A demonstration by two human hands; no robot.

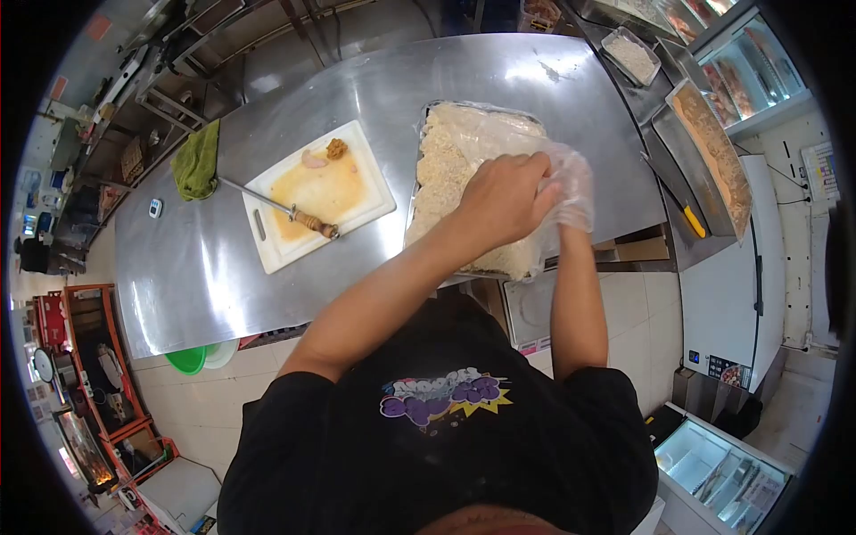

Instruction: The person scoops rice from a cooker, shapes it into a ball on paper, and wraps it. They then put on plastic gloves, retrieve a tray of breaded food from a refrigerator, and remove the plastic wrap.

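Note:
My left hand [506, 198] is bare, with its fingers curled closed at the clear plastic glove [575, 192] that surrounds my right hand [571, 207]. The right hand's fingers are blurred by the plastic and partly covered by the left hand. Below both hands lies a metal tray [413, 198] filled with pale, crumb-coated pieces [443, 169]. Clear plastic film [508, 123] covers the tray's upper right part. What the coated pieces are inside cannot be seen.
Left of the tray, a white cutting board [373, 192] carries a honing steel [308, 219] and small food scraps [336, 149]. A green cloth [196, 160] hangs at the steel table's [223, 294] edge. To the right are a crumb-filled metal pan [713, 152] and a yellow-handled knife [694, 221].

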